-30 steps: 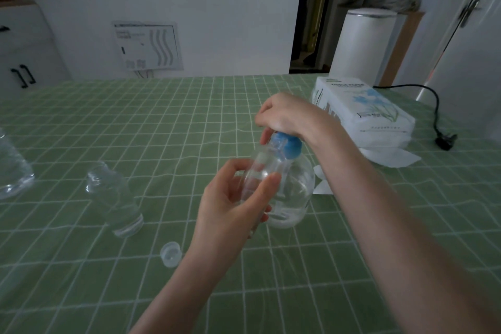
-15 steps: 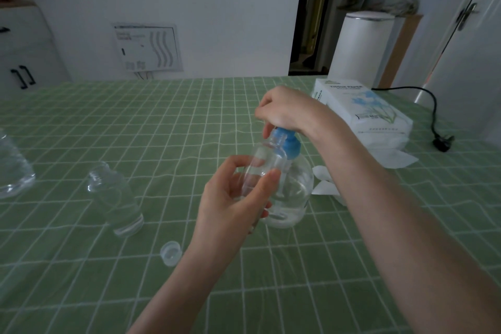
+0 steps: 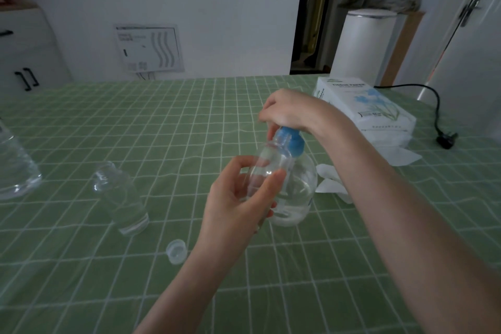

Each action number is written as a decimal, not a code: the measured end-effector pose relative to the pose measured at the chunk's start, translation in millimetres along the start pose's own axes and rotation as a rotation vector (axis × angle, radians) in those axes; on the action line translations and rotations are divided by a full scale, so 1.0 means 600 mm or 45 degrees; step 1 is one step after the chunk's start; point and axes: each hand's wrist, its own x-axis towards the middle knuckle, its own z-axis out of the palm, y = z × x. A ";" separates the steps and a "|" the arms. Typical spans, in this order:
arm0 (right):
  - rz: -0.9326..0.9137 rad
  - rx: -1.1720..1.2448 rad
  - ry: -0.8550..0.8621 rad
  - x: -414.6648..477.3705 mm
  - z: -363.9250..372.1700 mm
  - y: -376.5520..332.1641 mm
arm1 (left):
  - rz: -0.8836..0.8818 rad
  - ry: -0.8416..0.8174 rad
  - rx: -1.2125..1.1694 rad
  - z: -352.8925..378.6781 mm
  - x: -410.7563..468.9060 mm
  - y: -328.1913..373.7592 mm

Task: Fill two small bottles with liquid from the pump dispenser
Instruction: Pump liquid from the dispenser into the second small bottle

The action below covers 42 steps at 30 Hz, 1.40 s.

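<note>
Fingers and thumb of your left hand are curled round a small clear plastic bottle, holding it tilted with its open mouth up against the spout. Your right hand is closed over the blue pump head of the round clear plastic pump dispenser, which stands on the table just behind the held bottle. By my reading you are mid-fill on this bottle. How much liquid is in it I cannot tell. The next move calls for steady presses with the mouth kept right under the spout, since a slip would spill. A second small clear bottle stands uncapped well to the left, with a small clear cap lying near it. All this sits on a green checked tablecloth, along with a white tissue pack and loose tissues on your right. Beyond are a white wall and a white cylindrical bin.
</note>
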 end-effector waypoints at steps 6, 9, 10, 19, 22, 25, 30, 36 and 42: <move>-0.011 -0.014 0.023 0.000 -0.001 -0.006 | -0.010 -0.005 -0.018 0.000 0.001 0.003; -0.004 0.015 0.005 0.001 0.001 -0.003 | -0.011 -0.007 -0.027 0.001 0.000 0.002; -0.004 0.019 0.002 0.002 0.002 -0.002 | -0.013 -0.003 -0.029 0.000 0.000 0.001; -0.005 0.027 -0.022 0.003 0.009 0.004 | -0.016 -0.014 -0.004 0.000 -0.002 0.001; -0.005 0.003 -0.039 0.003 0.003 0.001 | -0.013 -0.023 -0.020 0.002 -0.002 0.003; -0.014 -0.025 -0.030 0.002 -0.001 -0.003 | 0.000 -0.010 -0.026 0.002 0.000 0.004; -0.018 0.014 -0.033 0.004 0.001 0.000 | -0.005 -0.013 -0.024 0.001 -0.001 0.002; 0.011 0.049 -0.050 0.004 0.010 0.005 | -0.008 -0.015 -0.019 -0.001 -0.003 -0.001; 0.012 -0.005 0.005 0.000 0.005 -0.001 | -0.004 -0.014 -0.029 -0.001 -0.001 0.001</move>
